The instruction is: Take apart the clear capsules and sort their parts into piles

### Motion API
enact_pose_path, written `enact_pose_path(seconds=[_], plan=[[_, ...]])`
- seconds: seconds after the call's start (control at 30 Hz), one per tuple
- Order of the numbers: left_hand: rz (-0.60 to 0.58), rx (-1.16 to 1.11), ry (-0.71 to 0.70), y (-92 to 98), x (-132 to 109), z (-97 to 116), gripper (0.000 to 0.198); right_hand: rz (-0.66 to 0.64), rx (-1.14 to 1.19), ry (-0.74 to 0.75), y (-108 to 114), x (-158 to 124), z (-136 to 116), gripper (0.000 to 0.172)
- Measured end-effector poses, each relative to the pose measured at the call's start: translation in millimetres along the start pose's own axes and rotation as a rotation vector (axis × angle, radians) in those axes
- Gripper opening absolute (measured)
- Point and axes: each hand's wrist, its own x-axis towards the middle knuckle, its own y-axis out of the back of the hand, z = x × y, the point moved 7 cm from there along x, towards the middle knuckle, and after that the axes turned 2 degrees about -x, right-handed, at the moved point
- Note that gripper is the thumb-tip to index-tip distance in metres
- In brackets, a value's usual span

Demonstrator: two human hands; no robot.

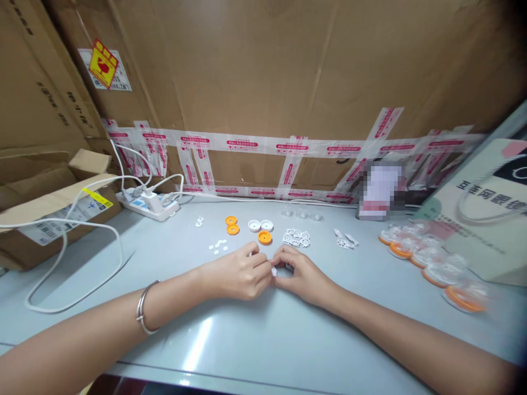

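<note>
**Small white piece [274,271] pinched at the right hand [300,272], mid-table**

Right thumb and index close on the piece; its shape is mostly hidden. Left hand [248,272] curled, fingertips meeting the right's at the piece; can't tell whether they grip it too. Both hands low over the glossy pale grey-blue table [263,334].

Just beyond the hands: round orange part with raised rim [264,237], two round white rimmed cups [267,225] side by side, two flat orange rings [233,229] touching. Small white discs [217,252] scattered left of those; cluster of white spoked-wheel parts [296,237] to the right.

Far right: row of orange-and-white round bases with clear domed tops [442,272]. Far left: white power strip [164,210] with cables plugged in, by an open brown cardboard box [61,214].
</note>
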Motion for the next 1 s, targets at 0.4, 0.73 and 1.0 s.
enact_pose_path(seconds=[0.4,0.73,1.0], plan=[[0.056,-0.039,0.033,0.5,0.3,-6.4,0.018,0.012,-0.005,-0.013,0.1,0.1,1.5,0.006],[-0.107,0.004,0.221,10.9,-14.9,-49.0,0.024,-0.009,0.015,-0.054,2.1,-2.9,-0.9,0.021],[-0.602,0.005,0.717,0.9,-116.5,-129.3,0.016,0.072,0.075,-0.111,10.7,0.3,0.5,0.025]])
